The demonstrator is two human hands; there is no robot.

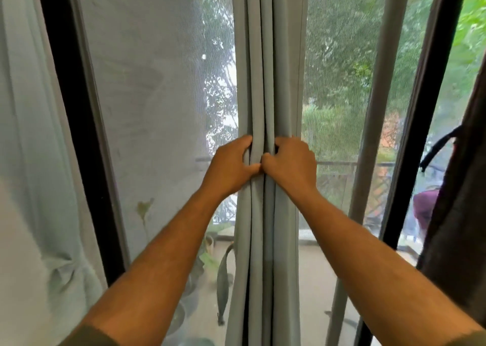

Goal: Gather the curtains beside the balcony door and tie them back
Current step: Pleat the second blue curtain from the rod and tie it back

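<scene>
While both hands squeeze the pleats of the grey-green curtain [265, 82] together, the bundle hangs straight down between them, in front of the mesh screen [157, 82] of the balcony door. The left hand [231, 164] has its fingers curled into the folds from the left; the right hand [292, 161] clamps the folds from the right, and the thumbs nearly meet in front of the cloth.

No tie-back is in either hand. A dark strap [439, 145] hangs well to the right of the right hand, beside a dark curtain [457, 214]; whether it serves this bundle I cannot tell. Reaching for any tie would likely mean freeing one hand, and the outer pleats could then slide loose and fan out again, mostly below the grip where the fabric already spreads. A low or slack tie might sag.

A pale sheer curtain [34, 161] far left of the left hand already looks cinched.

As for containers, below the left forearm, beyond the screen, stand what look like plant pots [209, 243] with leafy stems; their contents are too blurred to name.
</scene>
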